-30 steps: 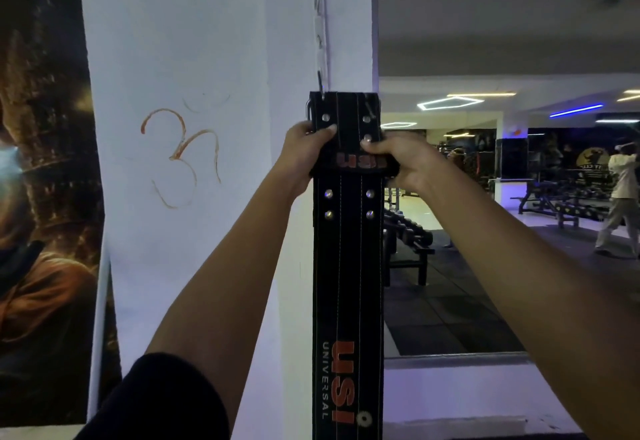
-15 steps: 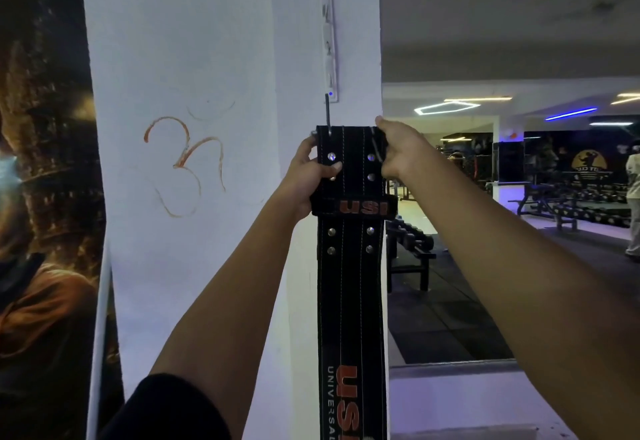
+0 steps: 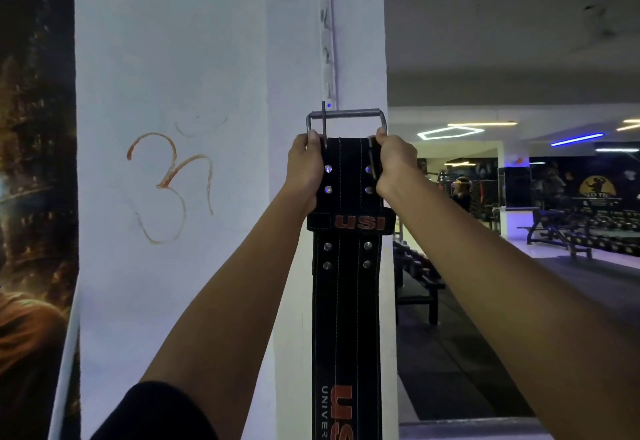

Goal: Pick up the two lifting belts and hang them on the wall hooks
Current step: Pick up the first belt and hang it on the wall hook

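Orange symbol point(image 3: 169, 186) on white pillar point(image 3: 166, 58), dumbbell racks point(image 3: 595, 231) beyond

A white pillar point(image 3: 173, 58) bearing an orange painted symbol point(image 3: 169, 185) stands beside a dark poster point(image 3: 34, 197), with a dim gym floor point(image 3: 467, 353), dumbbell racks point(image 3: 595, 231) and neon ceiling lights point(image 3: 450, 131) beyond.

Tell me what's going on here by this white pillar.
A person is holding a black lifting belt up against the white pillar, left hand and right hand gripping its top corners. The metal buckle is raised just under the strip of wall hooks. It looks not yet hooked; the belt's weight is in the hands.
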`<act>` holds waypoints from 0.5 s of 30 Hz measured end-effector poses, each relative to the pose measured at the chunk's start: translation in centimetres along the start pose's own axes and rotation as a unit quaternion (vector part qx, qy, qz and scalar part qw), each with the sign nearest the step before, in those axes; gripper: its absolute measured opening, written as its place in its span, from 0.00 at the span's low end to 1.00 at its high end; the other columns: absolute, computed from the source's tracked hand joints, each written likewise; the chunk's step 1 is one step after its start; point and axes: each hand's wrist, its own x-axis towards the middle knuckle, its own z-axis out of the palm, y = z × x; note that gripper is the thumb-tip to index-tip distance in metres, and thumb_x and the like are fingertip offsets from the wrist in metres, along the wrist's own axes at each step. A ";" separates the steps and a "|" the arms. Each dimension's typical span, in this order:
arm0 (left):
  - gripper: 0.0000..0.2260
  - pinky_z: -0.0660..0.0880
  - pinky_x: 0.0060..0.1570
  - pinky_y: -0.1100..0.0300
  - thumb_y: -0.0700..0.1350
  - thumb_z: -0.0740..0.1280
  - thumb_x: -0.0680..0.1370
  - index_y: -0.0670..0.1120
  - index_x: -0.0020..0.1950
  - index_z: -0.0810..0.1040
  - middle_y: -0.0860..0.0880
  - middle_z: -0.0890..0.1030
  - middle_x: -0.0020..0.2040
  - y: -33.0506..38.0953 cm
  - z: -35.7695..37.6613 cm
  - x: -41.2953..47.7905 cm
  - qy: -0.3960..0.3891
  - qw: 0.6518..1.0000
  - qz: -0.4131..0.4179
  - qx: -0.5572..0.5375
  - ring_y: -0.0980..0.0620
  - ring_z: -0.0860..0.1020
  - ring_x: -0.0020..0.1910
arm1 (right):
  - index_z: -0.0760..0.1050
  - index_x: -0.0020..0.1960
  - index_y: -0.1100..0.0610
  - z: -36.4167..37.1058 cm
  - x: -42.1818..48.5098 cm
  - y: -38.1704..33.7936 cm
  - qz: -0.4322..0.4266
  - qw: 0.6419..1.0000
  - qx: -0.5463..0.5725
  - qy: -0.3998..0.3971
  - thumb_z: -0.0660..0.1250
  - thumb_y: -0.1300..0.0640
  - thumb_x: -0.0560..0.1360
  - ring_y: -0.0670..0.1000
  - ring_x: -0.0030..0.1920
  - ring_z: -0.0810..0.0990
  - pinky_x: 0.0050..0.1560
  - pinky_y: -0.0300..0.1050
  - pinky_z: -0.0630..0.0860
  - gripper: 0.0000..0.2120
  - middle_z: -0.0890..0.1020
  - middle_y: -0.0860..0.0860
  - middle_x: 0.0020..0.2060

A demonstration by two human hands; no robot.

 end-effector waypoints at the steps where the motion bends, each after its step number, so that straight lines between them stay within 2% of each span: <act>1: 0.14 0.74 0.46 0.58 0.49 0.50 0.83 0.43 0.53 0.72 0.49 0.76 0.44 -0.2 0.3 1.2 0.016 1.000 0.009 0.000 0.51 0.75 0.44 | 0.73 0.49 0.58 0.4 1.2 -0.1 -0.007 1.000 -0.003 -0.006 0.61 0.51 0.78 0.52 0.31 0.69 0.33 0.46 0.68 0.10 0.72 0.52 0.35; 3: 0.15 0.74 0.44 0.59 0.48 0.49 0.83 0.42 0.53 0.72 0.50 0.76 0.42 -0.7 1.0 3.8 0.031 0.999 0.020 -0.003 0.51 0.75 0.43 | 0.73 0.48 0.59 1.3 3.7 -0.4 -0.025 1.000 0.002 -0.015 0.61 0.51 0.78 0.53 0.33 0.70 0.36 0.49 0.70 0.10 0.72 0.52 0.34; 5: 0.15 0.74 0.41 0.60 0.48 0.50 0.83 0.42 0.52 0.72 0.49 0.76 0.41 -0.8 1.4 6.3 0.040 0.999 0.024 -0.001 0.51 0.76 0.42 | 0.72 0.43 0.59 2.3 6.3 -0.9 -0.033 0.999 0.006 -0.022 0.61 0.51 0.78 0.54 0.37 0.71 0.41 0.51 0.71 0.12 0.73 0.52 0.34; 8: 0.15 0.74 0.36 0.59 0.49 0.50 0.83 0.43 0.52 0.72 0.48 0.76 0.42 -0.7 2.1 9.9 0.045 0.999 0.011 -0.001 0.52 0.75 0.38 | 0.68 0.35 0.57 3.7 9.7 -1.7 -0.044 0.998 0.022 -0.027 0.62 0.52 0.78 0.52 0.36 0.70 0.41 0.50 0.71 0.15 0.71 0.51 0.32; 12: 0.15 0.72 0.32 0.59 0.51 0.50 0.82 0.44 0.49 0.73 0.43 0.76 0.49 -0.7 3.0 14.3 0.056 0.998 0.012 -0.001 0.50 0.72 0.35 | 0.66 0.33 0.57 5.2 13.0 -3.1 -0.057 0.997 0.026 -0.037 0.62 0.51 0.77 0.53 0.37 0.70 0.43 0.54 0.73 0.17 0.71 0.51 0.32; 15: 0.17 0.71 0.31 0.58 0.51 0.50 0.82 0.42 0.56 0.74 0.42 0.76 0.50 -0.9 3.1 17.3 0.061 0.998 0.005 0.000 0.48 0.73 0.37 | 0.67 0.34 0.58 6.3 15.2 -3.5 -0.050 0.997 0.023 -0.051 0.63 0.50 0.77 0.52 0.36 0.70 0.43 0.54 0.75 0.16 0.71 0.52 0.33</act>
